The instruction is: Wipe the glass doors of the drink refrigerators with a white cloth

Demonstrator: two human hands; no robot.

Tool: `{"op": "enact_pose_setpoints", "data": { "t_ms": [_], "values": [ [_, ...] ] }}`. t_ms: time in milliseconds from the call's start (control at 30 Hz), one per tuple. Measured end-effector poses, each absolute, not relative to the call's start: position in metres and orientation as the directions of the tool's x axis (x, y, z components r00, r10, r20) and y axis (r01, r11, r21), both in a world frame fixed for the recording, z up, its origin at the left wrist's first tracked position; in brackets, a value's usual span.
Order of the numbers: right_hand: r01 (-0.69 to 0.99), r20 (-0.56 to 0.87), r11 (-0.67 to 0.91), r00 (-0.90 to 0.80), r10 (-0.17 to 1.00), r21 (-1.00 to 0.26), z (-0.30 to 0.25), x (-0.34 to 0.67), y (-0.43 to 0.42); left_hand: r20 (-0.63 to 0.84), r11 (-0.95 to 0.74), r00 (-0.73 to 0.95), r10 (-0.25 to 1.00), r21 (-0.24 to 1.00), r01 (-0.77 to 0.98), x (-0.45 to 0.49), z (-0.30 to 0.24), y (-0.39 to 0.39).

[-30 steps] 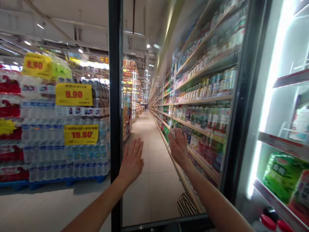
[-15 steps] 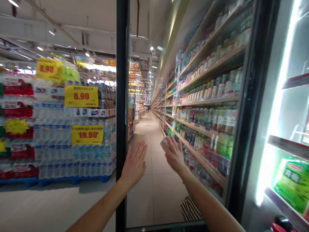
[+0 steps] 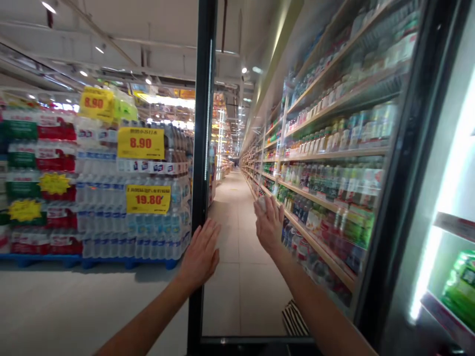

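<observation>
A glass door [image 3: 241, 296] with a black frame [image 3: 205, 123] stands in front of me. My left hand [image 3: 200, 252] is open, its fingers straight and close together, beside the left frame bar at the edge of the pane. Whether the palm presses on the glass or the bar I cannot tell. My right hand [image 3: 269, 225] is up at the pane farther right, with fingers bent around a small whitish wad [image 3: 261, 203]. Most of the wad is hidden by the fingers, so its material is unclear.
Lit cooler shelves with a green package [image 3: 462, 291] are at the right. Stacked bottle packs [image 3: 107, 217] with yellow price signs [image 3: 141, 143] stand on blue pallets [image 3: 107, 263] at the left. Bottle-filled shelves [image 3: 334, 198] and an aisle show in the glass. Black-and-white striped fabric [image 3: 294, 317] appears low down.
The view has turned a little left, so the door and stacks sit farther right. My left hand has come closer to the frame bar. My right hand, still around the wad, is slightly higher.
</observation>
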State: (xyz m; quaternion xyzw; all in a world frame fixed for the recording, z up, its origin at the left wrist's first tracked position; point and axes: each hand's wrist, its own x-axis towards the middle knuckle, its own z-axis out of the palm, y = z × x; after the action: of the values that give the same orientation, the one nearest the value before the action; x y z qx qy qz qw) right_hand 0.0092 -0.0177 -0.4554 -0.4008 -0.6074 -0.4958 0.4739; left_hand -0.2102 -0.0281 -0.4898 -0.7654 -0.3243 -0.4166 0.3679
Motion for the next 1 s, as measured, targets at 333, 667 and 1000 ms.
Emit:
{"op": "enact_pose_setpoints", "data": {
  "t_ms": [333,667,1000],
  "values": [
    [0.724,0.763,0.368,-0.644,0.056,0.583,-0.457,-0.050,-0.004,0.927,-0.476,0.314,0.205,-0.186,0.860,-0.236,-0.481,-0.034],
    [0.651,0.699,0.394,-0.714,0.030,0.649,-0.427,-0.062,0.002,0.934,-0.463,0.278,0.224,-0.149,0.874,-0.243,-0.469,-0.032],
    [0.694,0.724,0.284,-0.690,-0.002,0.662,-0.386,-0.046,-0.001,0.935,-0.489,0.297,0.193,-0.171,0.855,-0.224,-0.442,-0.034]
  ]
}}
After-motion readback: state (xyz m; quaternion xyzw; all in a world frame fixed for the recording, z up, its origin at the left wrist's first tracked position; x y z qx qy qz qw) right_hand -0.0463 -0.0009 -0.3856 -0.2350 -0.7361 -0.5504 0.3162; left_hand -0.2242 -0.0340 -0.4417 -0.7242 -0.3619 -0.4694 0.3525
